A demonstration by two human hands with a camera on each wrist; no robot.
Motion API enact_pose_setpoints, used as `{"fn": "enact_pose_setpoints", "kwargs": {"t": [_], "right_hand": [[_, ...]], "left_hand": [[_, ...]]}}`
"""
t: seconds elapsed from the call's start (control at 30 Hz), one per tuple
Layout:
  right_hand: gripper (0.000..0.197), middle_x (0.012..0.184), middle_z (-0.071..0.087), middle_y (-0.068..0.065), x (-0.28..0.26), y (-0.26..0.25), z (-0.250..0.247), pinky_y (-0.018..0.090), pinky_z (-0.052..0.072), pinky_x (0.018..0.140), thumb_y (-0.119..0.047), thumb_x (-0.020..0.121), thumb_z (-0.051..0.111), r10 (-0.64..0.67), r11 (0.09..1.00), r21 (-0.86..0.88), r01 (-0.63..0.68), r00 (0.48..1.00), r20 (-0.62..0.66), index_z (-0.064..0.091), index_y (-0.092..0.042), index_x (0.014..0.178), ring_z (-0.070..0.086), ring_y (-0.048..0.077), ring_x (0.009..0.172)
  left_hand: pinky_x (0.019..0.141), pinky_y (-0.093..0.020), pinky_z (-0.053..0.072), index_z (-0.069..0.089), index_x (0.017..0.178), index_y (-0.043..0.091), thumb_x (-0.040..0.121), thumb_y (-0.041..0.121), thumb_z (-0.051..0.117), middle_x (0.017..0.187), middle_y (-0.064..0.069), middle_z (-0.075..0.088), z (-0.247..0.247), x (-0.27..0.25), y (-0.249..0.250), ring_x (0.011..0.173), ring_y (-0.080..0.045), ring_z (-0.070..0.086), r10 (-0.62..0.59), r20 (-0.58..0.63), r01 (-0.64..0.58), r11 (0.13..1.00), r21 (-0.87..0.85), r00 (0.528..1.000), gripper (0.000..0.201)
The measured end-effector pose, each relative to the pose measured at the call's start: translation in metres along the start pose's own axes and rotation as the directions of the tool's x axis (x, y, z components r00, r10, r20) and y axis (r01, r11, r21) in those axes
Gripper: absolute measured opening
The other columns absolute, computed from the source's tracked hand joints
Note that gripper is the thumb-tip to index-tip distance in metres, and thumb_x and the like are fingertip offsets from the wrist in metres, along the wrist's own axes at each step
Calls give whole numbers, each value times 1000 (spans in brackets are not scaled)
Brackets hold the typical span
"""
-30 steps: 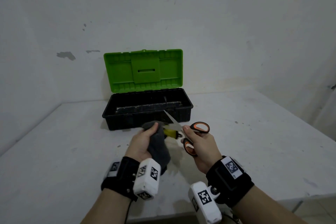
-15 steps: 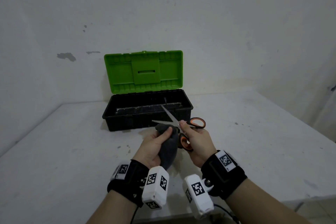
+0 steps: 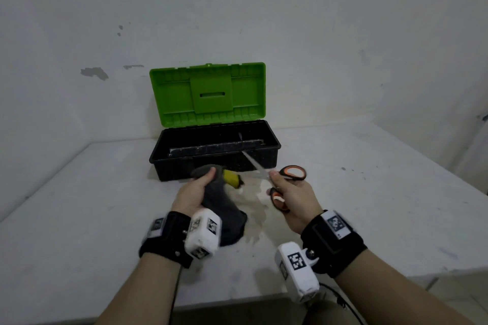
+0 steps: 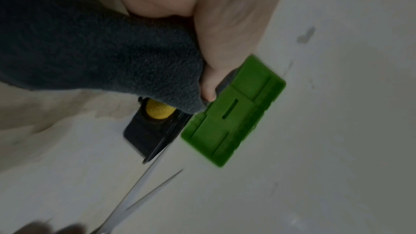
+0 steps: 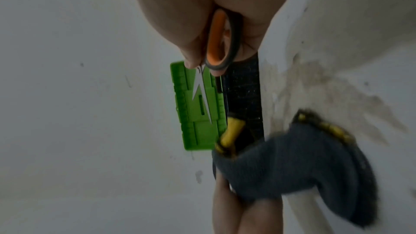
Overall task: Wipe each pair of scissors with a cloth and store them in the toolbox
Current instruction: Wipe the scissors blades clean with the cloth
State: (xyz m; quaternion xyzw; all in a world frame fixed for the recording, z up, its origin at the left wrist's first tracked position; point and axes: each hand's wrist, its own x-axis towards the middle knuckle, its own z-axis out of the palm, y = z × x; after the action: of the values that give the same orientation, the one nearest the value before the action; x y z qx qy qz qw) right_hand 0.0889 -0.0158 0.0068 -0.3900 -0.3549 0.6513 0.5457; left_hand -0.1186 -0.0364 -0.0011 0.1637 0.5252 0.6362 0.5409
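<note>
Two hands work above the white bench (image 3: pixel 79 219), near its middle, just in front of the toolbox (image 3: pixel 215 158). Left hand (image 3: pixel 191 194) has its grip clenched round a dark grey cloth (image 3: pixel 224 216); the cloth's lower end hangs down to the bench surface. A yellow object (image 3: pixel 231 178) pokes out of the cloth's far end, next to the thumb; what it is cannot be told. Right hand (image 3: pixel 295 199) is grasping the orange-and-black scissors (image 3: pixel 286 175) by the handles, one loop inside the grip, the other loop sticking out past the fingers toward the right edge. Scissor blades are spread apart, one tip pointing up over the toolbox front rim, the other pointing left toward the cloth; whether that blade touches the cloth is unclear. Toolbox sits toward the far edge of the bench, black base, green lid (image 3: pixel 207 93) standing upright against the wall (image 3: pixel 343 34). Something long and dark lies inside the base, too dim to identify. Bench surface under the hands shows a stained patch (image 3: pixel 260 208).
</note>
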Motion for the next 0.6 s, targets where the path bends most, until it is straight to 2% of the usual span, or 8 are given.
{"fn": "enact_pose_setpoints", "kwargs": {"t": [0.03,0.07,0.13,0.2,0.23,0.3,0.47,0.6], "right_hand": [[8,72,65,7,3,-2,-6,21,49,48,-12,91,69,-11,1000,6,11,999,-35,69,-7,85,60,14,54],[9,71,66,6,6,-5,-11,21,48,48,-14,91,69,-18,1000,0,18,998,-67,69,-7,84,61,13,54],[13,73,67,5,13,-9,-16,22,49,49,-19,91,69,2,1000,-4,-2,995,-96,69,-7,87,63,14,56],[19,77,67,6,15,-9,-12,26,49,54,-25,92,66,61,998,17,-60,995,-73,70,-7,92,63,19,63],[20,77,66,5,15,-7,-9,28,48,57,-27,93,64,85,996,23,-84,995,-50,71,-8,93,62,21,68],[20,76,62,4,12,-4,-4,29,45,57,-26,95,61,80,997,12,-80,997,6,70,-8,93,59,20,69],[20,80,71,2,6,0,0,28,52,59,-23,93,67,-12,999,-42,14,999,53,70,-4,99,67,13,71],[22,92,76,11,7,0,-3,35,56,71,-24,89,71,-101,985,-134,111,992,77,73,-6,100,71,22,83]], "left_hand": [[88,-43,55,68,120,2,75,43,82,116,-23,70,-6,3,3,100,-34,70,3,-17,-4,1000,-4,1000,63],[87,-43,55,66,121,3,79,41,80,115,-22,70,-9,3,6,100,-33,70,43,-34,-43,999,-6,998,59],[89,-46,55,65,117,3,92,26,70,111,-21,69,-5,-8,8,101,-33,68,119,-31,-119,993,-8,992,34],[81,-42,57,67,107,6,93,21,68,103,-18,72,6,-20,-2,95,-32,70,128,37,-130,990,60,991,21],[74,-38,56,69,104,7,91,22,70,96,-15,75,11,-26,-8,90,-30,71,128,67,-134,986,102,990,19],[69,-35,55,71,103,9,88,25,74,88,-12,78,21,-33,-20,88,-29,72,127,100,-142,976,162,987,22],[63,-33,54,71,106,9,88,27,74,93,-15,78,45,-44,-37,86,-31,73,75,173,-107,977,187,982,26],[57,-30,55,70,109,6,91,23,71,94,-19,77,52,-48,-39,78,-29,74,45,179,-69,989,133,983,25]]}}
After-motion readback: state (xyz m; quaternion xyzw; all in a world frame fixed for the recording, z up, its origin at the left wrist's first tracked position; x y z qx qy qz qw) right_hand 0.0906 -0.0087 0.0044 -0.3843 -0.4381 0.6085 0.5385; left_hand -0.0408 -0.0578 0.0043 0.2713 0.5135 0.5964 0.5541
